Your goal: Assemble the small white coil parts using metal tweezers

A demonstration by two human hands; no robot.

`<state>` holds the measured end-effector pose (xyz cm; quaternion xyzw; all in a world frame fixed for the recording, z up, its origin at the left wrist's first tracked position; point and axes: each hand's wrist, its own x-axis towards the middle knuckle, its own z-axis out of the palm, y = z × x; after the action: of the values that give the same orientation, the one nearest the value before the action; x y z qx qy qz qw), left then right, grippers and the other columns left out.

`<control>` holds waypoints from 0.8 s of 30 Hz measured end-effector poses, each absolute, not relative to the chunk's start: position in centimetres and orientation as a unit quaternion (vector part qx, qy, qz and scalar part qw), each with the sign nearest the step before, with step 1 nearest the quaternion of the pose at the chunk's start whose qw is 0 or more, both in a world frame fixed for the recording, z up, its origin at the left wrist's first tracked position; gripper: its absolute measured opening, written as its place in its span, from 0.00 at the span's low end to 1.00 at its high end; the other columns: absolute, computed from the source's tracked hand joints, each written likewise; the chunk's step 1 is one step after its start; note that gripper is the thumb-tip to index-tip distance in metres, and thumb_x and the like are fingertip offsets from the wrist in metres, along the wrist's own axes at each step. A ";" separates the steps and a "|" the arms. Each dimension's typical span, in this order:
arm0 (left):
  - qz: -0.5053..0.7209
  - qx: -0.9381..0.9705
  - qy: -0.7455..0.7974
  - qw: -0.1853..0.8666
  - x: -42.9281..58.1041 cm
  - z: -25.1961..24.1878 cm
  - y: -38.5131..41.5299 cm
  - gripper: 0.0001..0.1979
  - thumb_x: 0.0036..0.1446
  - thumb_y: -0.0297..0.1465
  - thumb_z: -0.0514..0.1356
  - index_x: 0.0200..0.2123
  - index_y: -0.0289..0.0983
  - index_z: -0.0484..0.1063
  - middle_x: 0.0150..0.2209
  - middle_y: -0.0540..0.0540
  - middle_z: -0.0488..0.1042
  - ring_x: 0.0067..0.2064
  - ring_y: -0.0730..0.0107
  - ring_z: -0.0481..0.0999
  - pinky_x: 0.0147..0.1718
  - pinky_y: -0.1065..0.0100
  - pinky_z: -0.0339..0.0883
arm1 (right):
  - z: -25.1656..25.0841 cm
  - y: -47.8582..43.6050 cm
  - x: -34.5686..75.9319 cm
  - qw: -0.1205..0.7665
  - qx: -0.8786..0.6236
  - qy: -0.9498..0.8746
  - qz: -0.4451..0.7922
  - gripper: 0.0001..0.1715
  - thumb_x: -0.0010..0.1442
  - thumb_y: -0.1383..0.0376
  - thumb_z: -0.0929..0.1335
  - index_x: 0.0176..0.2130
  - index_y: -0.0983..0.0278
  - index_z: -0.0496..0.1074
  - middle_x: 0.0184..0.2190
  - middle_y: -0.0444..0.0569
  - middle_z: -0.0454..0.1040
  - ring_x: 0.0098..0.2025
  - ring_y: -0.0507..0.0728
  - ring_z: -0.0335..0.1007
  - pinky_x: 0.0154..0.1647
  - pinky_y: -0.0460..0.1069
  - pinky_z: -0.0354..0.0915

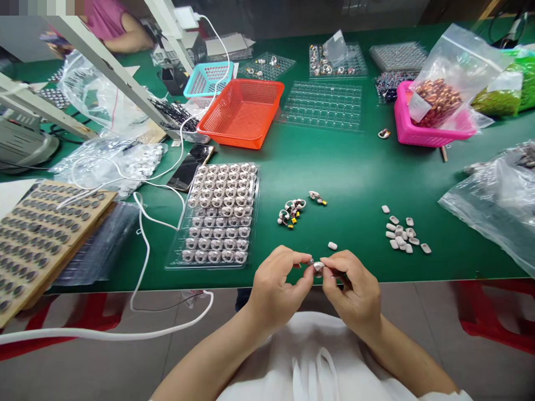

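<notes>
At the table's front edge, my left hand (281, 287) and my right hand (351, 292) meet fingertip to fingertip. Between them is a small, shiny whitish part (319, 266), pinched by the thumb and index finger of my right hand. The left thumb and index finger also close at its left side, by a tiny dark metallic bit (311, 262). Fingers hide much of both. Just beyond lies a loose white cap (332, 245). Farther off is a cluster of small ring-shaped parts with yellow tabs (293, 210), and a similar single part (317, 197) lies beside it.
Left of my hands stands a transparent tray of whitish parts (217, 217). Several white caps (401, 236) lie to the right. Behind are an orange basket (240, 139), a pink basket (434, 136) and a phone (190, 167). A white cable (144, 245) crosses the left side. Another person's arm (129, 36) shows.
</notes>
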<state>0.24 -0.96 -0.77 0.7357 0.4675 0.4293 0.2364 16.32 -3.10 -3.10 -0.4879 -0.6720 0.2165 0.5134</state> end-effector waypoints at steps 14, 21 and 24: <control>0.465 0.709 0.438 0.299 0.9 -0.4 -0.8 0.10 0.57 0.19 0.62 0.40 0.36 0.78 0.34 0.42 0.80 0.35 0.64 0.77 0.36 0.63 0.72 | -3.3 -2.9 16.2 0.508 -0.498 -0.689 0.141 0.16 0.61 0.75 0.66 0.47 0.59 0.70 0.32 0.46 0.76 0.33 0.55 0.75 0.30 0.48 0.74; 0.449 0.613 0.501 0.414 0.8 -0.2 -1.2 0.10 0.58 0.22 0.61 0.41 0.36 0.79 0.34 0.45 0.80 0.36 0.65 0.78 0.37 0.65 0.73 | -3.1 -2.8 16.1 0.507 -0.468 -0.703 0.174 0.18 0.63 0.74 0.67 0.50 0.59 0.72 0.37 0.49 0.79 0.36 0.57 0.77 0.35 0.51 0.76; 0.432 0.552 0.535 0.472 0.8 -0.1 -1.1 0.07 0.56 0.25 0.63 0.39 0.36 0.79 0.33 0.45 0.79 0.35 0.65 0.79 0.37 0.67 0.74 | -3.0 -2.8 16.2 0.512 -0.471 -0.694 0.185 0.18 0.62 0.75 0.68 0.50 0.59 0.73 0.38 0.50 0.79 0.36 0.57 0.77 0.33 0.50 0.76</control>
<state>0.80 -1.11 -0.11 0.5519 0.5347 0.4322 0.4719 16.17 -2.78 -3.02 -0.4708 -0.6944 0.1855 0.5116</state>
